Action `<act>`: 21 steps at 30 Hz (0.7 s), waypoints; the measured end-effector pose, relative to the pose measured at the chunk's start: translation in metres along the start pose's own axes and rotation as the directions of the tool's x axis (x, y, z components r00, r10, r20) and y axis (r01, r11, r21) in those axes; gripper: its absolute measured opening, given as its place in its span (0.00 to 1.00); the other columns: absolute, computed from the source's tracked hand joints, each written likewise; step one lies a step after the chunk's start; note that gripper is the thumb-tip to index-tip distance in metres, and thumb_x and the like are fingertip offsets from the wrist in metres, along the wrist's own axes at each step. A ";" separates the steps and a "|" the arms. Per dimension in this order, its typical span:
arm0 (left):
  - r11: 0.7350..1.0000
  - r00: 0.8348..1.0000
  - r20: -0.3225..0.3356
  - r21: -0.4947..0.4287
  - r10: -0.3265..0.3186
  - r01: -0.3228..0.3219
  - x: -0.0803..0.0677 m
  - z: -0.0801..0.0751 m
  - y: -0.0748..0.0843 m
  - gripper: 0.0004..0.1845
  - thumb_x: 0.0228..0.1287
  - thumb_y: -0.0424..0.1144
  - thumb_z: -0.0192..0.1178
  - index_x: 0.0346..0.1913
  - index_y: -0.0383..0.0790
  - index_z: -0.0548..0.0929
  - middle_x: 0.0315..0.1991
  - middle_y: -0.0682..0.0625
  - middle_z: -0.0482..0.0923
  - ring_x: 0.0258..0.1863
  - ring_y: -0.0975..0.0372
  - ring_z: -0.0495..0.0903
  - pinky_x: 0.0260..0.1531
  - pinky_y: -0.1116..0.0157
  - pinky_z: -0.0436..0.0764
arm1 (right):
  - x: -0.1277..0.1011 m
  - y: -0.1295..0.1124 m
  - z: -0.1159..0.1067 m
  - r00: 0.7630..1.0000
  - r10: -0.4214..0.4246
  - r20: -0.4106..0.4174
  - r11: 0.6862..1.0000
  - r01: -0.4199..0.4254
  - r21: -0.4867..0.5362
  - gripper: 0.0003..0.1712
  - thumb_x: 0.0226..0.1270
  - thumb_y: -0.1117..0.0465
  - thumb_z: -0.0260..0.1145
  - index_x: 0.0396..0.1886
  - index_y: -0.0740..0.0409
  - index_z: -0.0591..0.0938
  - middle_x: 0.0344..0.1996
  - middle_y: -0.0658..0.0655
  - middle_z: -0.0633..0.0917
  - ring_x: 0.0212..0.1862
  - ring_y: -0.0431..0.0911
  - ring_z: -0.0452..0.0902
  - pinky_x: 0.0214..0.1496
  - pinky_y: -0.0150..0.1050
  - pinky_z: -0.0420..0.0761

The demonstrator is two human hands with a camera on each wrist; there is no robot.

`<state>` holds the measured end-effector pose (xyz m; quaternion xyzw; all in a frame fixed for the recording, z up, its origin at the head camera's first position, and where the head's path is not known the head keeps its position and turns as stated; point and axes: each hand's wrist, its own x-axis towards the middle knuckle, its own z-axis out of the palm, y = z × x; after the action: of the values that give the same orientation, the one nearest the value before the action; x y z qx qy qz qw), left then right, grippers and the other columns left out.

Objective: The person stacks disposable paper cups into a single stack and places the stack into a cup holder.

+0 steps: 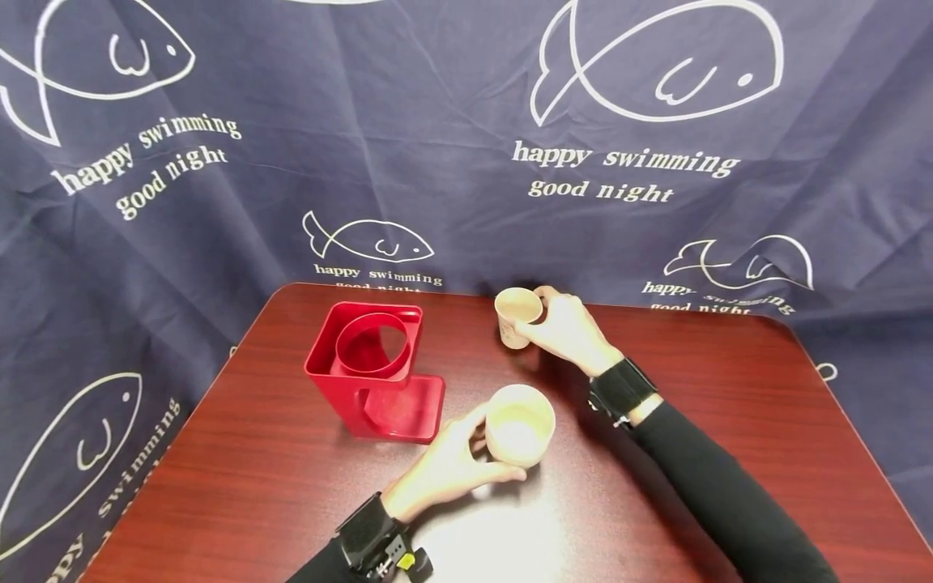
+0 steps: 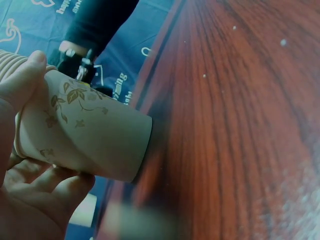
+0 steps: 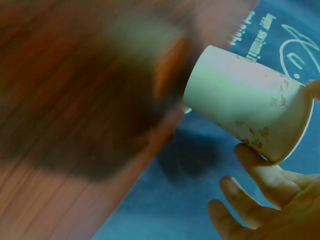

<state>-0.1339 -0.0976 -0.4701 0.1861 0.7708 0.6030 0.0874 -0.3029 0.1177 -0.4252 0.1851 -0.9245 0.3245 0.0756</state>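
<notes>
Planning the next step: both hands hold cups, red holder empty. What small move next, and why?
Probably carry the left hand with its cup over the red holder: its ring is empty and sits nearest that hand, while the right hand grips the far cup.

two paper cups (image 1: 519, 424), one red holder (image 1: 375, 368)

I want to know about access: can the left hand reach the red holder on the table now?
Probably yes: the red holder stands just beside the left hand with bare table between, but that hand already grips a paper cup.
</notes>
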 end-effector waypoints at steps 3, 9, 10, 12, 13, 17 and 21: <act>1.000 1.000 0.002 -0.013 0.005 -0.005 0.000 0.000 0.000 0.43 0.50 0.45 0.82 0.70 0.51 0.73 0.56 0.53 0.85 0.54 0.65 0.86 0.57 0.69 0.82 | -0.009 -0.001 -0.008 1.000 -0.026 0.015 1.000 0.026 0.006 0.31 0.56 0.45 0.76 0.53 0.59 0.81 0.43 0.59 0.88 0.42 0.52 0.84 0.46 0.49 0.84; 1.000 1.000 0.007 0.021 0.009 -0.009 0.001 -0.001 -0.001 0.44 0.50 0.49 0.82 0.70 0.54 0.73 0.56 0.56 0.85 0.54 0.65 0.85 0.58 0.68 0.82 | -0.026 -0.006 -0.023 0.997 -0.042 0.058 0.999 0.042 -0.004 0.32 0.56 0.45 0.77 0.57 0.55 0.81 0.44 0.55 0.88 0.44 0.52 0.83 0.48 0.50 0.83; 0.999 1.000 0.006 0.036 0.009 -0.009 0.001 -0.002 -0.001 0.43 0.49 0.50 0.82 0.70 0.55 0.74 0.55 0.57 0.85 0.54 0.66 0.85 0.58 0.68 0.82 | -0.029 -0.007 -0.025 0.997 -0.044 0.062 0.999 0.045 -0.011 0.33 0.56 0.45 0.77 0.57 0.55 0.81 0.45 0.54 0.88 0.45 0.52 0.84 0.49 0.50 0.83; 0.998 1.000 0.008 0.062 0.009 -0.010 0.000 -0.002 0.000 0.43 0.49 0.52 0.82 0.69 0.57 0.74 0.55 0.59 0.85 0.53 0.67 0.85 0.58 0.67 0.82 | -0.034 -0.010 -0.030 0.997 -0.041 0.068 0.999 0.042 -0.026 0.35 0.56 0.44 0.77 0.59 0.55 0.80 0.46 0.54 0.88 0.47 0.53 0.83 0.51 0.51 0.82; 0.997 1.000 0.008 0.070 0.009 -0.010 0.000 -0.002 0.000 0.43 0.49 0.53 0.82 0.69 0.58 0.74 0.54 0.60 0.85 0.53 0.67 0.85 0.58 0.67 0.82 | -0.037 -0.011 -0.032 0.997 -0.036 0.072 0.999 0.038 -0.026 0.35 0.56 0.43 0.77 0.59 0.55 0.80 0.47 0.54 0.88 0.48 0.53 0.83 0.52 0.52 0.82; 0.999 1.000 0.010 0.047 -0.002 0.002 0.000 -0.002 0.000 0.43 0.49 0.52 0.82 0.69 0.59 0.74 0.54 0.60 0.85 0.53 0.67 0.85 0.58 0.67 0.82 | -0.045 -0.014 -0.041 0.996 -0.049 0.079 0.999 0.050 -0.015 0.35 0.56 0.43 0.78 0.60 0.54 0.80 0.49 0.53 0.87 0.52 0.52 0.82 0.56 0.52 0.81; 0.999 1.000 0.011 0.036 0.000 -0.001 0.000 -0.002 0.000 0.43 0.49 0.51 0.82 0.69 0.60 0.73 0.55 0.59 0.84 0.54 0.66 0.85 0.58 0.68 0.82 | -0.052 -0.017 -0.049 0.991 -0.118 0.066 0.993 0.118 0.007 0.32 0.56 0.47 0.79 0.57 0.54 0.81 0.47 0.51 0.87 0.48 0.48 0.83 0.54 0.49 0.81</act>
<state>-0.1351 -0.0991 -0.4697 0.1912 0.7811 0.5879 0.0883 -0.2471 0.1514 -0.3908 0.2501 -0.9135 0.3144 0.0637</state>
